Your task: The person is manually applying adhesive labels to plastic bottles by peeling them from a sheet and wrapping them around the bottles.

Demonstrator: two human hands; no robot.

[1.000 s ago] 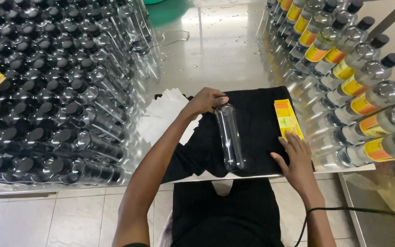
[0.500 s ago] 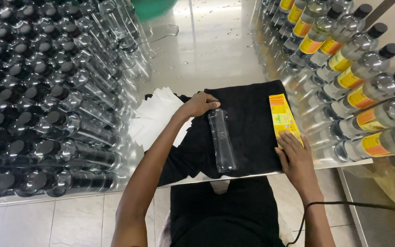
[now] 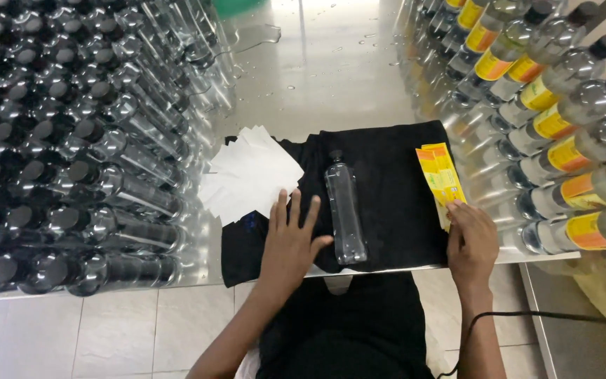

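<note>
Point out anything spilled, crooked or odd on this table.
Water drops are scattered over the steel table beyond the black cloth. The white slips lie in a loose, fanned heap. Nothing looks damaged.

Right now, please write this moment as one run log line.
left hand: flat on black cloth | clear bottle: lying free | right hand: on yellow labels

Your steel surface (image 3: 331,77) was wet with droplets. On it lay a black cloth (image 3: 394,196) at the near edge, white paper slips (image 3: 250,175) to its left, unlabelled bottles (image 3: 71,140) stacked left, and labelled bottles (image 3: 562,140) right.
</note>
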